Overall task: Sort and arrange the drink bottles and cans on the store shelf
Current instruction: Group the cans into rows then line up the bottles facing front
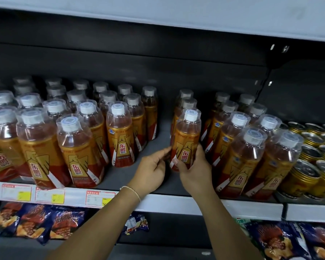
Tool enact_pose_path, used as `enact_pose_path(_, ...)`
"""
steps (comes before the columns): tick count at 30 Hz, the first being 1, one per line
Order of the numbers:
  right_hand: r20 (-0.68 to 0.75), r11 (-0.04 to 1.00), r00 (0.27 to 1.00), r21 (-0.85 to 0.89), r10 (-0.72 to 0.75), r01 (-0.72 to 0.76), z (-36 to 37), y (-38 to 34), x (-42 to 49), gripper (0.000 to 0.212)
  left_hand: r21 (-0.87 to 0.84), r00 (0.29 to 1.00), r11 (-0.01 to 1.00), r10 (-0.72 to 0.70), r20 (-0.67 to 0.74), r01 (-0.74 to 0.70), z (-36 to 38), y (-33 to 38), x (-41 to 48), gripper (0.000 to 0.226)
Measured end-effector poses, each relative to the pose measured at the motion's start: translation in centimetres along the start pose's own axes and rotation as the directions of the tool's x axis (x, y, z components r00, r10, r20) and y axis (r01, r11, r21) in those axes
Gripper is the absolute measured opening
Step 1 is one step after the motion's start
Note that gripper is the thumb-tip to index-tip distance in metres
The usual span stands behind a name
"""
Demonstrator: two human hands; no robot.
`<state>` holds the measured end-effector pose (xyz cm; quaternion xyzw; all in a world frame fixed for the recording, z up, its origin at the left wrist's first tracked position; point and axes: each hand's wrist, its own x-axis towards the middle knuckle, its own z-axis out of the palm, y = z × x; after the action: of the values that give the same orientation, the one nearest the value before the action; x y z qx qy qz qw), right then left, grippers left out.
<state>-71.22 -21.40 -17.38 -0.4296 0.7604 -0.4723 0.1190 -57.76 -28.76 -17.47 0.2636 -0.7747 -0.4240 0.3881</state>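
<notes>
Head view: upright gold-labelled bottle (pixel 186 136)

- Both bare forearms reach up and forward from the bottom edge, drawing together at mid-frame.
- The left grip (pixel 152 169) has nearly straight fingers, their tips touching the left side of the bottle (pixel 187 139); a thin bracelet (pixel 132 190) circles its wrist.
- The right grip (pixel 194 170) lays its thumb across the bottle's front, fingers curled round its right side.
</notes>
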Motion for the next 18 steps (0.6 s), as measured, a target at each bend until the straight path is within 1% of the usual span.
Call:
enact_pose_path(3, -0.016, 1.0, 1.0, -0.021, -0.01, 0.01, 0.2, 0.1, 0.0, 0.093, 0.014, 1.0, 1.0, 0.0, 0.019, 0.0, -0.1, 0.0, -0.1, 0.065)
enact_pose_path(6, -0.042, 0.999, 0.999, 0.028, -0.025, 0.026, 0.2, 0.0, -0.2, 0.095, 0.075, 0.999, 0.997, 0.007, 0.032, -0.009, -0.1, -0.2, 0.0, 0.057)
enact_pose_path(7, -0.064, 0.998, 0.998, 0.061, -0.02, 0.023, 0.1, 0.0, -0.3, 0.092, 0.098, 1.0, 0.995, 0.02, 0.007, -0.02, -0.1, -0.1, -0.1, 0.053)
enact_pose_path(9, -0.146, 0.99, 0.989, 0.134, -0.01, 0.029, 0.2, -0.2, -0.6, 0.074, 0.128, 0.994, 0.99, 0.065, -0.087, -0.054, -0.3, 0.5, -0.4, 0.045)
enact_pose_path(10, -0.197, 0.99, 0.98, 0.134, -0.012, 0.039, 0.2, -0.4, -0.8, 0.065, 0.135, 0.988, 0.989, 0.086, -0.131, -0.068, -0.6, 0.9, -0.6, 0.043)
enact_pose_path(11, -0.251, 0.995, 0.968, 0.082, -0.032, 0.054, 0.3, -0.5, -1.0, 0.06, 0.146, 0.981, 0.986, 0.106, -0.163, -0.082, -1.0, 1.2, -0.9, 0.041)
enact_pose_path(12, -0.3, 0.996, 0.95, -0.021, -0.085, 0.083, 0.3, -0.6, -1.3, 0.055, 0.163, 0.974, 0.982, 0.131, -0.186, -0.101, -1.4, 1.4, -1.2, 0.041)
enact_pose_path(14, -0.357, 0.945, 0.892, -0.27, -0.276, 0.184, 0.4, -0.9, -1.8, 0.043, 0.204, 0.958, 0.97, 0.178, -0.224, -0.133, -2.6, 1.8, -2.0, 0.04)
enact_pose_path(15, -0.344, 0.899, 0.862, -0.362, -0.373, 0.245, 0.5, -1.1, -2.1, 0.037, 0.222, 0.951, 0.965, 0.192, -0.241, -0.139, -3.2, 2.0, -2.5, 0.04)
enact_pose_path(16, -0.308, 0.857, 0.839, -0.414, -0.448, 0.306, 0.6, -1.3, -2.3, 0.031, 0.233, 0.945, 0.962, 0.199, -0.258, -0.139, -3.9, 2.2, -2.9, 0.041)
enact_pose_path(17, -0.27, 0.83, 0.823, -0.422, -0.5, 0.366, 0.9, -1.5, -2.5, 0.025, 0.238, 0.941, 0.962, 0.198, -0.276, -0.133, -4.5, 2.5, -3.2, 0.043)
enact_pose_path(18, -0.233, 0.821, 0.817, -0.389, -0.527, 0.418, 1.3, -1.8, -2.6, 0.019, 0.236, 0.936, 0.964, 0.192, -0.295, -0.123, -5.1, 2.7, -3.6, 0.045)
